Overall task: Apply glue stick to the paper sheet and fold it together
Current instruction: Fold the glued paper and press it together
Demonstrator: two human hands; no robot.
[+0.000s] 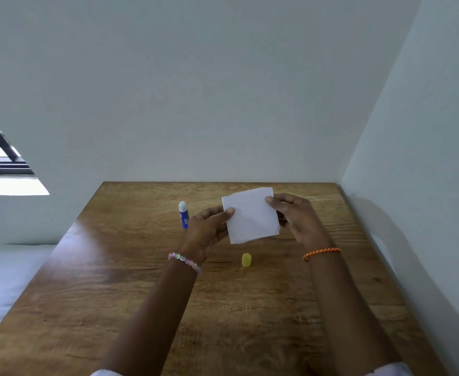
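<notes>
White folded paper sheet (250,216): held above brown wooden worktop (141,294), left hand (209,229) and right hand (297,218) fingers pinching opposite edges; uncapped blue glue stick (183,215) standing left.

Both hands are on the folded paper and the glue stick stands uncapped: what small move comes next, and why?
Probably press the layers flat. Left hand and right hand pinch the folded paper above the table, its right edges slightly fanned; the glue stick stands aside, yellow cap off.

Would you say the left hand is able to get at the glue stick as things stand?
Probably yes, once it lets go: the left hand grips the folded paper, but the uncapped glue stick stands just to its left on the table, nothing between.
</notes>
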